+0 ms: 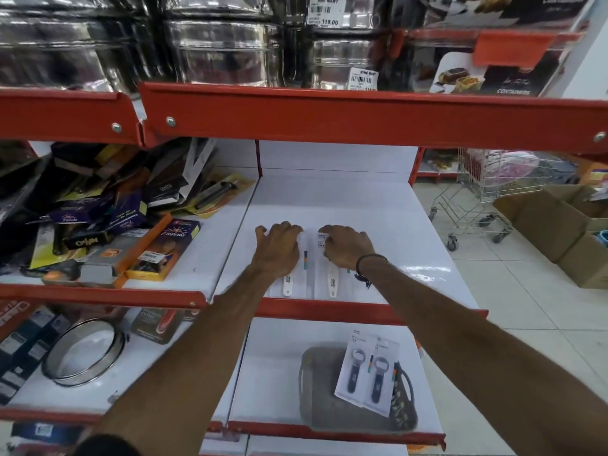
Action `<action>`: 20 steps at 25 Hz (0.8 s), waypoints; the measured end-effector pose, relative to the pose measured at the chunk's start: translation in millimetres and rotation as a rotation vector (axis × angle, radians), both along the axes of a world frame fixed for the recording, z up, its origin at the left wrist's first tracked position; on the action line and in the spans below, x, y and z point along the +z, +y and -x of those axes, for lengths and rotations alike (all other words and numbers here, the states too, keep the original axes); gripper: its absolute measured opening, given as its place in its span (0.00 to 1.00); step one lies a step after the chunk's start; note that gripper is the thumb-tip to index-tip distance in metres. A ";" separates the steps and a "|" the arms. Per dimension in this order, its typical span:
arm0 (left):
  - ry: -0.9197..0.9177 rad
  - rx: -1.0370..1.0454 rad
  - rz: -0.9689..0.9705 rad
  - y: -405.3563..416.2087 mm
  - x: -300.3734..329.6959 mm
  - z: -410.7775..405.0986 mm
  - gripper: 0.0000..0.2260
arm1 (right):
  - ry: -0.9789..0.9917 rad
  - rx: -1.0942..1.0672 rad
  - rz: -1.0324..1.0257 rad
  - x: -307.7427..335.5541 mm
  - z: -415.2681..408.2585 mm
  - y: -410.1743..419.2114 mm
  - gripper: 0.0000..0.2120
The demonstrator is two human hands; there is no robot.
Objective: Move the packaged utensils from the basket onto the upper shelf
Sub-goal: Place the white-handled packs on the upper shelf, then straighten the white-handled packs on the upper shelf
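Observation:
Two packaged utensils with white handles lie flat side by side on the white upper shelf (394, 225). My left hand (279, 248) rests palm down on the left package (289, 286). My right hand (345, 246) presses on the right package (333, 284), fingers curled at its label. On the shelf below, a grey basket (325, 403) holds two more packaged utensils (368, 373) with dark handles, leaning against its right side. The tops of the upper packages are hidden under my hands.
To the left, a shelf section holds a heap of boxed kitchen items (108, 218). Steel containers (214, 51) fill the shelf above. A metal sieve ring (82, 350) lies lower left. A shopping trolley (477, 199) and cardboard boxes (559, 225) stand on the floor at right.

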State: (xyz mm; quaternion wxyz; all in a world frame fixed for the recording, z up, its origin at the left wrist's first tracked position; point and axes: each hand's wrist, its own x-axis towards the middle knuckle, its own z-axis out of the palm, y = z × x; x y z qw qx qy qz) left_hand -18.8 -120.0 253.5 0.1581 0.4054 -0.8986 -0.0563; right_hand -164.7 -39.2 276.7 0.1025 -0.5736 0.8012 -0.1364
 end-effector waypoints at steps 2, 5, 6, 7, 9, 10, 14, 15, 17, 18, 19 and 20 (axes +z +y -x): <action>-0.110 -0.004 -0.067 1.9 -3.8 -1.6 0.21 | 0.027 0.014 -0.069 -7.6 -0.4 0.9 0.26; -0.116 0.010 -0.041 8.5 -13.0 -10.8 0.20 | 0.069 0.036 -0.064 -14.7 -2.4 7.0 0.26; -0.072 0.025 0.054 9.6 -12.9 -13.0 0.19 | 0.069 0.031 -0.014 -12.5 -2.8 5.2 0.26; -0.035 0.010 0.140 27.4 -13.7 -17.4 0.19 | 0.064 0.008 0.062 -12.6 -8.2 24.0 0.26; 0.074 0.033 0.240 51.9 -10.7 -18.4 0.18 | 0.111 -0.006 0.326 -9.3 -16.6 44.9 0.21; 0.160 0.041 0.261 68.0 -8.0 -18.4 0.16 | 0.147 -0.012 0.477 -8.8 -21.5 59.5 0.18; 0.385 -0.170 0.392 147.2 -26.9 -27.5 0.10 | 0.286 0.021 0.916 -32.7 -33.1 143.5 0.05; 0.364 -0.264 0.407 163.5 -43.9 -30.6 0.09 | 0.298 0.027 0.931 -47.7 -31.6 163.6 0.04; 0.234 -0.409 0.373 180.9 -84.7 -33.8 0.08 | 0.317 0.000 0.859 -83.7 -26.4 196.9 0.05; 0.145 -0.440 0.326 183.6 -104.6 -31.7 0.09 | 0.315 -0.027 0.768 -102.4 -20.9 208.5 0.06; 0.059 -0.441 0.254 183.7 -123.5 -28.8 0.10 | 0.300 -0.064 0.632 -121.0 -15.0 215.6 0.08; -0.016 -0.430 0.174 182.9 -142.7 -23.7 0.14 | 0.290 -0.112 0.454 -138.7 -8.5 220.3 0.12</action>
